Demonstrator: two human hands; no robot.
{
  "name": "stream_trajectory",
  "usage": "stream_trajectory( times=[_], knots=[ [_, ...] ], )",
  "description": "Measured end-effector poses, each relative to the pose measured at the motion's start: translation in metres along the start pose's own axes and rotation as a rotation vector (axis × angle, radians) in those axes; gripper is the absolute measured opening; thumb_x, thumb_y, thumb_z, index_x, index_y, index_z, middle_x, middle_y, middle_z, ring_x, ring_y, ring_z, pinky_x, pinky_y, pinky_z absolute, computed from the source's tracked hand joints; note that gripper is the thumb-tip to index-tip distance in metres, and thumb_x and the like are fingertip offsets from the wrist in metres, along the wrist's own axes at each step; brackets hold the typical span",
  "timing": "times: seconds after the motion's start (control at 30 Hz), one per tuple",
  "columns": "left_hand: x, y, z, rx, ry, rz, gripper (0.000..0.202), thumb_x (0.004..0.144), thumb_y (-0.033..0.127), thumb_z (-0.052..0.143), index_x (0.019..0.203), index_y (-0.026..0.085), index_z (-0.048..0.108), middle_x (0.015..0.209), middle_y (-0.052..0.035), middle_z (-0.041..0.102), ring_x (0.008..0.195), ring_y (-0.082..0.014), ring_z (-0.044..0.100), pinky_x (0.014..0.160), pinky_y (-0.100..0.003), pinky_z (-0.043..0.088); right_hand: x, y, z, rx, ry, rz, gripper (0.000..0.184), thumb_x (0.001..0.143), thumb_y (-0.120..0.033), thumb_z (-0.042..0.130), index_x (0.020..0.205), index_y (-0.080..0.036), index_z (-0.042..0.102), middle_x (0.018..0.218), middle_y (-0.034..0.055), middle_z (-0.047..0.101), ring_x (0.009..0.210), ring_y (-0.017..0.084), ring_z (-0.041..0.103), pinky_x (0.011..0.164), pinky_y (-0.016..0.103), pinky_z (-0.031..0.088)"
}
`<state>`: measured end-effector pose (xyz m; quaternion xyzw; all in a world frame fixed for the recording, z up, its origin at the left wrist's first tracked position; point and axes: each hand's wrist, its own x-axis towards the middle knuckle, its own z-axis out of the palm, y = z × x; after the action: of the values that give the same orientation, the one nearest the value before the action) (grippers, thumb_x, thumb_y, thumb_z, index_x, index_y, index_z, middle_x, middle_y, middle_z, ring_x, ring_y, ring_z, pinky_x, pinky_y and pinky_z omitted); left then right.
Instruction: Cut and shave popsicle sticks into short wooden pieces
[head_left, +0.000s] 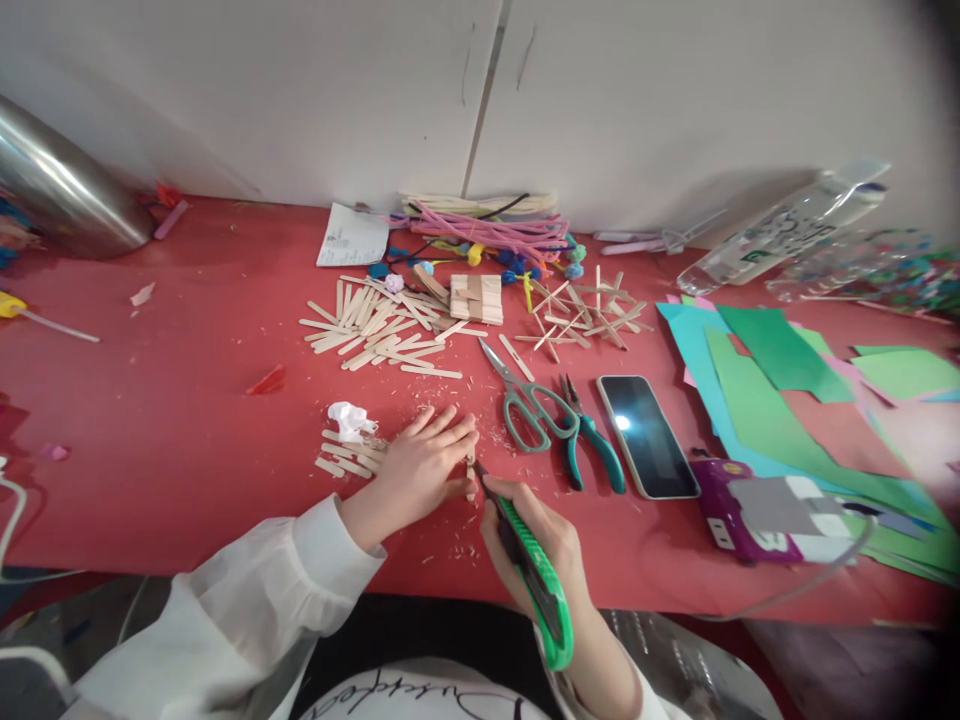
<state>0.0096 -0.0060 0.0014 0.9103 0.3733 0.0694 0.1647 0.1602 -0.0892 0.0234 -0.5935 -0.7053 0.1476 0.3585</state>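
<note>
My left hand (424, 465) presses fingers-down on a short wooden craft stick (471, 478) on the red table (187, 400), pinching it near its end. My right hand (536, 545) grips a green utility knife (534, 572), its blade tip touching that stick. Wood shavings lie around the spot. A small row of cut stick pieces (346, 456) and a crumpled white paper (349, 420) sit just left of my left hand.
Behind lie a heap of craft sticks (379, 330), a stick block (476, 298), pipe cleaners (491, 232), scissors (529, 405), green-handled pliers (592, 450), a phone (646, 435), coloured paper sheets (787, 400), a purple glue gun (750, 515) and a plastic bottle (780, 235).
</note>
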Motion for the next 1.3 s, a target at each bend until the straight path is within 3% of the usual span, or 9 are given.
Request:
stream_trajectory(
  times=[0.13, 0.3, 0.5, 0.67, 0.87, 0.93, 1.0, 1.13, 1.3],
  knots=[
    [0.0, 0.001, 0.002, -0.005, 0.016, -0.001, 0.053, 0.084, 0.049, 0.046, 0.127, 0.017, 0.048, 0.137, -0.0069, 0.044, 0.132, -0.0256, 0.031, 0.108, -0.045, 0.025, 0.002, 0.0, -0.001, 0.038, -0.036, 0.086, 0.013, 0.081, -0.017, 0.046, 0.089, -0.017, 0.055, 0.06, -0.0008, 0.063, 0.046, 0.01, 0.059, 0.05, 0.018, 0.047],
    [0.0, 0.001, 0.005, 0.003, 0.036, 0.003, 0.052, 0.084, 0.049, 0.047, 0.126, 0.018, 0.049, 0.136, -0.0064, 0.045, 0.131, -0.0263, 0.032, 0.108, -0.045, 0.025, 0.008, 0.005, 0.0, 0.148, -0.053, 0.225, 0.01, 0.081, -0.023, 0.048, 0.084, -0.018, 0.056, 0.045, -0.0069, 0.052, 0.036, 0.008, 0.049, 0.041, 0.016, 0.042],
    [0.002, 0.002, 0.003, 0.026, 0.034, -0.003, 0.051, 0.082, 0.045, 0.052, 0.125, 0.016, 0.05, 0.134, -0.0086, 0.047, 0.13, -0.0256, 0.034, 0.107, -0.043, 0.028, 0.01, 0.006, 0.001, 0.197, -0.018, 0.321, 0.01, 0.077, -0.024, 0.051, 0.079, -0.018, 0.059, 0.051, -0.0039, 0.061, 0.043, 0.01, 0.057, 0.047, 0.018, 0.046],
    [0.002, 0.001, 0.004, 0.051, 0.027, 0.007, 0.053, 0.082, 0.045, 0.053, 0.124, 0.014, 0.05, 0.135, -0.0087, 0.046, 0.13, -0.0259, 0.034, 0.107, -0.044, 0.028, -0.004, 0.01, 0.017, 0.517, 0.167, 0.484, 0.013, 0.078, -0.028, 0.054, 0.085, -0.017, 0.057, 0.073, 0.0046, 0.071, 0.06, 0.017, 0.068, 0.059, 0.029, 0.055],
    [0.002, 0.001, 0.004, 0.063, 0.027, 0.008, 0.051, 0.082, 0.045, 0.052, 0.125, 0.018, 0.05, 0.135, -0.0085, 0.046, 0.13, -0.0254, 0.034, 0.106, -0.045, 0.028, -0.013, 0.01, 0.035, 0.808, 0.314, 0.631, 0.018, 0.077, -0.033, 0.058, 0.084, -0.017, 0.052, 0.076, 0.0063, 0.071, 0.063, 0.02, 0.07, 0.065, 0.038, 0.058],
    [0.002, 0.001, 0.003, 0.058, 0.026, 0.009, 0.052, 0.082, 0.046, 0.051, 0.126, 0.017, 0.049, 0.135, -0.0085, 0.046, 0.13, -0.0252, 0.033, 0.107, -0.045, 0.027, -0.014, 0.01, 0.034, 0.779, 0.312, 0.615, 0.018, 0.077, -0.033, 0.057, 0.085, -0.018, 0.052, 0.075, 0.0061, 0.071, 0.063, 0.021, 0.07, 0.066, 0.038, 0.058],
    [0.002, 0.0, 0.003, 0.049, 0.021, 0.008, 0.052, 0.083, 0.046, 0.05, 0.125, 0.016, 0.049, 0.135, -0.0087, 0.046, 0.131, -0.025, 0.033, 0.108, -0.044, 0.026, -0.014, 0.01, 0.03, 0.607, 0.261, 0.532, 0.016, 0.077, -0.031, 0.057, 0.086, -0.018, 0.054, 0.073, 0.0049, 0.071, 0.063, 0.019, 0.069, 0.064, 0.034, 0.057],
    [0.002, 0.0, 0.002, 0.023, 0.025, 0.016, 0.052, 0.083, 0.049, 0.048, 0.123, 0.016, 0.052, 0.135, -0.0091, 0.046, 0.13, -0.0252, 0.033, 0.108, -0.045, 0.026, -0.015, 0.01, 0.019, 0.148, 0.091, 0.242, 0.011, 0.079, -0.023, 0.052, 0.087, -0.019, 0.056, 0.06, -0.0016, 0.065, 0.048, 0.012, 0.061, 0.052, 0.022, 0.05],
    [0.002, -0.001, 0.003, 0.017, 0.022, 0.016, 0.054, 0.084, 0.05, 0.046, 0.125, 0.016, 0.05, 0.135, -0.008, 0.046, 0.131, -0.0261, 0.032, 0.108, -0.045, 0.025, -0.008, 0.004, 0.012, -0.072, 0.019, -0.04, 0.015, 0.079, -0.014, 0.044, 0.088, -0.018, 0.054, 0.06, -0.0007, 0.061, 0.048, 0.011, 0.058, 0.05, 0.02, 0.046]
  ],
)
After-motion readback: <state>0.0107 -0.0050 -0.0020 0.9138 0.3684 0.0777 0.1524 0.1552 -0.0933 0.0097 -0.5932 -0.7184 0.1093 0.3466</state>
